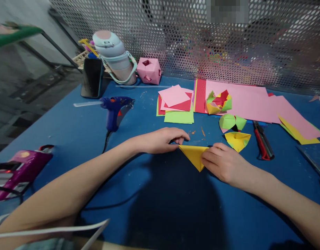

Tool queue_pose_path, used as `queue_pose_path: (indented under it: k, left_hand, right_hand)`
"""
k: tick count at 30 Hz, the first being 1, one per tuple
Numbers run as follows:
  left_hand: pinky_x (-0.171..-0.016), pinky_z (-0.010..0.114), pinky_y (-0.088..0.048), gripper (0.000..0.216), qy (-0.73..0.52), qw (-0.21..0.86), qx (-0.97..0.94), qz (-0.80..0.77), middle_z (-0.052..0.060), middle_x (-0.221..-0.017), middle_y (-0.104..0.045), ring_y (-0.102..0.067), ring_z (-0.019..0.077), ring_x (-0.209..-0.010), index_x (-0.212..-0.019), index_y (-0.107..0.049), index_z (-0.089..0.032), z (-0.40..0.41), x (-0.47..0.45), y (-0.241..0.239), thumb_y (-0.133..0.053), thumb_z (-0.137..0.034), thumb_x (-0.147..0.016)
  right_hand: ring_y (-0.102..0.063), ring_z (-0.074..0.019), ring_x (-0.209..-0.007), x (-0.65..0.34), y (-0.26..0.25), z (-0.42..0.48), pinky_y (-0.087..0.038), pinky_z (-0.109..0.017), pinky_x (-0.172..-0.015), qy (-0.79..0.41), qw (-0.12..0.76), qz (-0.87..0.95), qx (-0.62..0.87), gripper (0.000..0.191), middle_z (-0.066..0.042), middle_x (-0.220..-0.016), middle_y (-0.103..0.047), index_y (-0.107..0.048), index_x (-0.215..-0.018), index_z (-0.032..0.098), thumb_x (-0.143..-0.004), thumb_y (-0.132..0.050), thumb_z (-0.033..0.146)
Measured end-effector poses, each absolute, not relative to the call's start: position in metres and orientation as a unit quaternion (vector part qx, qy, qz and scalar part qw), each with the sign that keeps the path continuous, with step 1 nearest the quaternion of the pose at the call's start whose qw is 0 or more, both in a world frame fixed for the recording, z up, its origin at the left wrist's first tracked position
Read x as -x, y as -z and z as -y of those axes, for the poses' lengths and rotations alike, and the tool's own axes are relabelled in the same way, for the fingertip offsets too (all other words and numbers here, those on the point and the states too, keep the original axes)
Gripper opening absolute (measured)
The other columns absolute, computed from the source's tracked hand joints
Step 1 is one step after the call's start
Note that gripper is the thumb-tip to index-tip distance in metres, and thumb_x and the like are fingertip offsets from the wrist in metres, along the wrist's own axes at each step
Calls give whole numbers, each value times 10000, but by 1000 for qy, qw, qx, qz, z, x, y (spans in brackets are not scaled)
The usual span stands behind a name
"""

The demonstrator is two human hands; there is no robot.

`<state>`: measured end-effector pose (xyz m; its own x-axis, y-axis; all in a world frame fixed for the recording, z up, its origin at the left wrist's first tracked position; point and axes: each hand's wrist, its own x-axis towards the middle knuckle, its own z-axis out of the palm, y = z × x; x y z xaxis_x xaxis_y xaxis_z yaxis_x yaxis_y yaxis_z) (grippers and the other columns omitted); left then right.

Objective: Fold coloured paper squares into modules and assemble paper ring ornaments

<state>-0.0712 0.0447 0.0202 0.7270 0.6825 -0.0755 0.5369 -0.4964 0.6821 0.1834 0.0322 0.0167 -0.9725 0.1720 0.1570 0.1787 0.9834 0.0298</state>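
A sheet of yellow paper (193, 155), folded into a triangle with its point toward me, is between my hands above the blue table. My right hand (223, 162) has its fingers closed on the triangle's right side. At the left corner, my left hand (167, 139) is curled, with thumb and fingertips close to the paper; whether it pinches that corner is hard to make out. Just beyond my right hand lie a folded yellow piece (238, 139) and a folded green piece (231, 123). Behind them sits a joined piece of red, yellow and green paper (219, 102).
A blue glue gun (113, 110) with its cord lies at left, near a purple device (24, 170). Paper squares (178, 116), larger pink sheets (240, 99), a red-handled cutter (262, 142) and scissors (312, 161) lie around. A phone (92, 78), bottle (118, 60) and pink paper shape (149, 71) stand behind.
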Motion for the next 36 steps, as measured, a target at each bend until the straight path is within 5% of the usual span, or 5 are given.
queue_pose_path:
  k: [17, 25, 36]
  left_hand:
    - [-728, 193, -410, 361, -100, 354, -858, -358, 28, -909, -584, -542, 111, -800, -1122, -524, -158, -45, 72, -21, -462, -77, -775]
    - [-740, 198, -401, 381, -98, 334, -867, -357, 24, -891, -561, -524, 114, -801, -1110, -529, -158, -44, 70, -22, -444, -48, -755]
    - [-732, 211, -401, 366, -95, 313, -876, -354, 18, -859, -549, -515, 119, -777, -1092, -528, -175, -43, 71, -23, -432, -55, -760]
  right_hand:
    - [-456, -177, -697, -182, -22, -28, -295, -344, -691, 9, 12, 995, 102, 214, -71, -774, -599, -603, -748, 154, -868, -427, 133]
    - [-457, -190, -693, -180, -24, -23, -299, -345, -687, -9, 7, 993, 119, 227, -79, -791, -597, -600, -986, 129, -868, -410, 167]
    - [-471, -203, -759, -181, -25, -22, -325, -344, -711, -63, 14, 989, 132, 221, -86, -822, -589, -618, -962, 139, -863, -420, 143]
